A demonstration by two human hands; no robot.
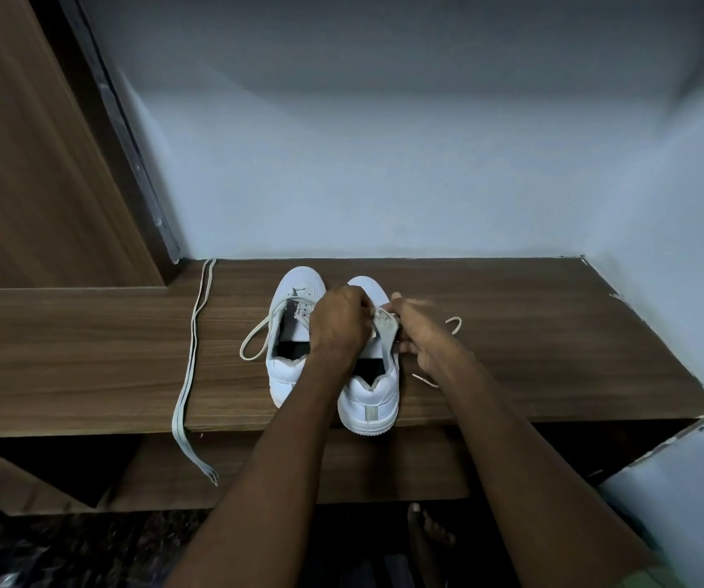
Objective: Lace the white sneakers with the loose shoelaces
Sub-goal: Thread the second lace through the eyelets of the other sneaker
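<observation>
Two white sneakers stand side by side on a wooden shelf (511,333), toes toward the wall. The left sneaker (288,367) has a lace looping out of its eyelets to the left. My left hand (339,318) is curled over the eyelet area of the right sneaker (369,403), and what it grips is hidden. My right hand (420,328) pinches the right sneaker's grey tongue and lace on its right side. That lace's loop (454,322) and one end trail on the shelf to the right. A loose shoelace (191,358), doubled over, lies at the left and hangs over the front edge.
Pale walls close the shelf at the back and right. A wooden door panel (36,163) stands at the left. A lower shelf (290,468) sits below the front edge, and my bare foot (428,541) is on the dark floor.
</observation>
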